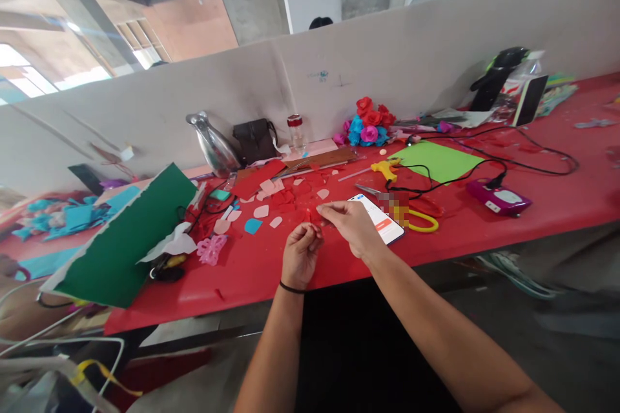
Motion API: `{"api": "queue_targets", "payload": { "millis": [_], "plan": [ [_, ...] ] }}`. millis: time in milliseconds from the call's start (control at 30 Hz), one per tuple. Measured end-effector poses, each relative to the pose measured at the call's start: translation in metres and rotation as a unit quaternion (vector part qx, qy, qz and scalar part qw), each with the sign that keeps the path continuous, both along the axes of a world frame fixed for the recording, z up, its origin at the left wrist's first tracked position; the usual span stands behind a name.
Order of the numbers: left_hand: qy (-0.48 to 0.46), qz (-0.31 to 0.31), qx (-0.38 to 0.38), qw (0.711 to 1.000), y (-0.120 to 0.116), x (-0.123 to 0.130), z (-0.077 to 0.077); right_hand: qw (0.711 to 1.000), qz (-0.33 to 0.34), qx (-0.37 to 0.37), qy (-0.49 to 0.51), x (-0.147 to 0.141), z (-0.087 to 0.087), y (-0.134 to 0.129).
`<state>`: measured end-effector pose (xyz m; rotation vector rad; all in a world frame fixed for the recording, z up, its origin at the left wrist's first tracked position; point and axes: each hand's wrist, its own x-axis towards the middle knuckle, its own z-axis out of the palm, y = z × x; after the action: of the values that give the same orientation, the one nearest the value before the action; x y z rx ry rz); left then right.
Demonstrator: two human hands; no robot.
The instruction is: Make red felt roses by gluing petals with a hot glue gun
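Observation:
My left hand (303, 253), with a dark band at the wrist, is closed with its fingers curled in a pinch over the front of the red-covered table (247, 277). Beside it, my right hand (349, 224) is closed too, thumb and forefinger pressed together. A small red bit shows between the two hands, but against the red cover I cannot make out what it is. Under my right hand's far side lies a lit phone (387, 230), with yellow-handled scissors (422, 221) partly over it. Pink paper petals (261, 211) and a blue petal (252, 226) are scattered left of my hands.
A yellow glue gun (386, 169) with a black cord lies near a lime-green sheet (438, 161). A purple power box (498, 199) sits right. Paper flowers (369, 122), a glass bottle (295, 133) and a steel flask (213, 147) stand behind; a green board (130, 239) leans left.

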<state>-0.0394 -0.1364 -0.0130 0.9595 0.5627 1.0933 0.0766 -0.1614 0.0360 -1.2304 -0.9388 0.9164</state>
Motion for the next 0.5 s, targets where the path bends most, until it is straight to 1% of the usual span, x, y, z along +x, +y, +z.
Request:
{"api": "queue_targets", "payload": {
  "millis": [133,333,500],
  "plan": [
    [-0.005,-0.011,-0.008,1.0,0.0006,-0.0007,-0.0013,0.999,0.003,0.003,-0.054,0.003,0.0043,-0.0024],
    [-0.02,-0.012,-0.029,0.999,0.0009,-0.0009,-0.0029,0.998,0.024,0.001,-0.051,0.0019,0.0082,-0.0046],
    [-0.015,-0.021,-0.011,1.0,-0.0001,-0.0015,-0.0022,0.998,0.036,0.002,-0.042,0.0008,0.0076,-0.0044]
  ]
}}
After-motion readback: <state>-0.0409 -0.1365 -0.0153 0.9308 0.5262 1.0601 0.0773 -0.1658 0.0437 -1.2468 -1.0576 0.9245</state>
